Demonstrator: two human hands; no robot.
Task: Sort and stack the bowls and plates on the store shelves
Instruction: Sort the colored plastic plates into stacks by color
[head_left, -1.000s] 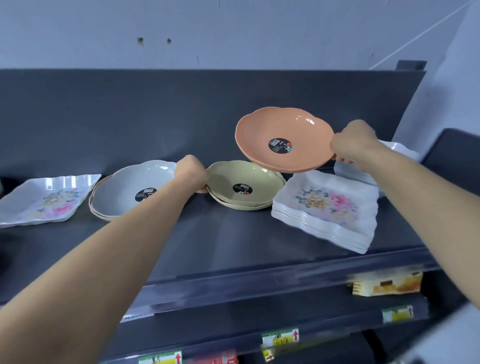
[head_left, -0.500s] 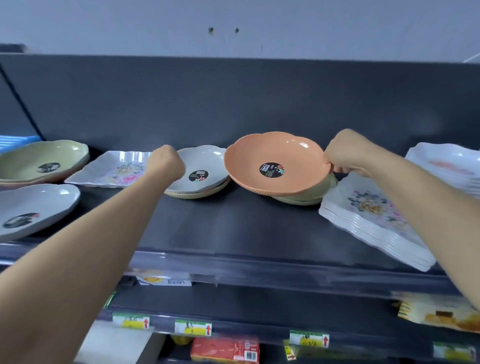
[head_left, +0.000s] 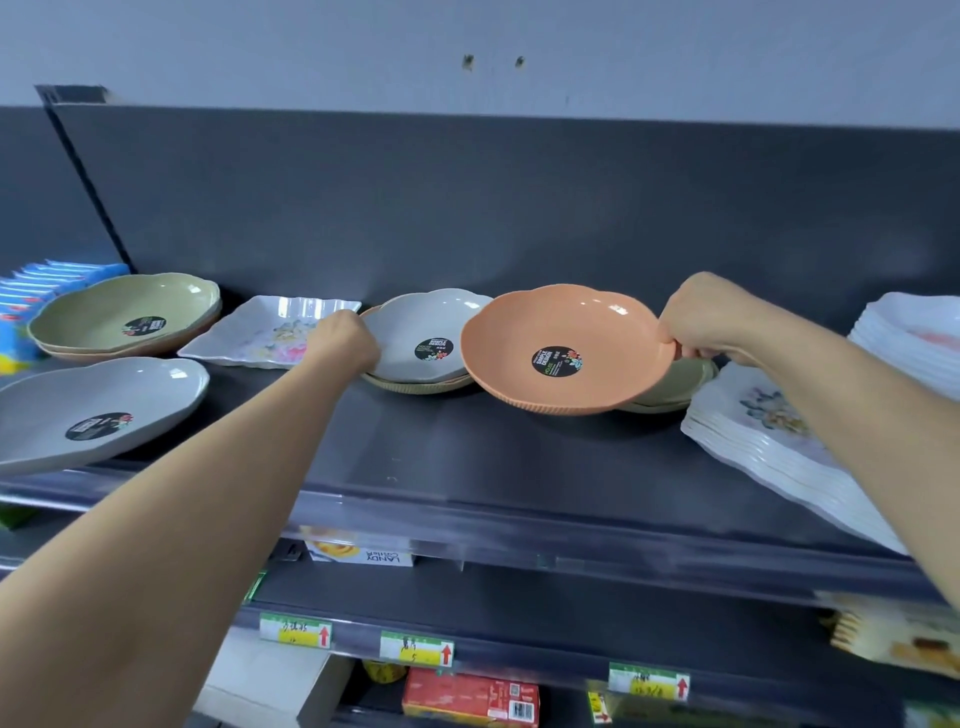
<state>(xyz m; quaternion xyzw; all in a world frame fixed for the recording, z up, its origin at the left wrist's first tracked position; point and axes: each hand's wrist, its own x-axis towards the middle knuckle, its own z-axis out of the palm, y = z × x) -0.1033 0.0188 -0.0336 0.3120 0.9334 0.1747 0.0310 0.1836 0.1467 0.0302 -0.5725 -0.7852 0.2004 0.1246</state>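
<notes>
On shelf (head_left: 519, 467), right hand (head_left: 711, 319) pinching orange bowl (head_left: 566, 348) rim

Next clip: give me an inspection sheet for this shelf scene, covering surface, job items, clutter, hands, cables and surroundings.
Surface: dark shelf, bare along its front middle.
Job's things: orange bowl held tilted above a green bowl; grey bowl on top of a short stack; another green bowl stacked far left; another grey bowl at the front left edge; flowered square plate alone; stack of square plates at right.
Clutter: blue packets at far left.
Hands: right hand has a grip on the orange bowl's rim; left hand closed at the grey bowl's rim.
Cables: nothing seen.
Surroundings: price tags and boxed goods on lower shelves.
</notes>
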